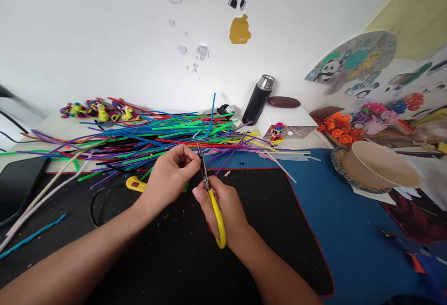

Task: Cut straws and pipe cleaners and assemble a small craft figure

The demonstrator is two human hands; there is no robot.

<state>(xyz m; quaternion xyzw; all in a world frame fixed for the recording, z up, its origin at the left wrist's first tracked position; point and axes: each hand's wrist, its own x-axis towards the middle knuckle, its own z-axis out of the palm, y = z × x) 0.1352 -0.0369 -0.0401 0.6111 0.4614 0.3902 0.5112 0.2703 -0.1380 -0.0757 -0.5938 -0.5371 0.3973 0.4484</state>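
My right hand (226, 202) is wrapped round a pair of scissors with yellow handles (218, 219). Their metal blades (204, 170) point up and away from me, slightly parted. Beside the blade tips, my left hand (172, 172) pinches with thumb and forefinger; whatever lies between those fingertips is too small or hidden to make out. Just behind both hands spreads a pile of colourful pipe cleaners (181, 130). A yellow tool with a red switch and a cord, probably a glue gun (135, 184), lies partly hidden behind my left wrist.
A black mat (272, 212) with small scraps covers the blue table (314, 193). Behind stand a black thermos (257, 100), a white box (289, 116) and several small pipe-cleaner figures (101, 109). On the right are a bowl (384, 165) and orange flowers (340, 128); a phone (21, 186) lies left.
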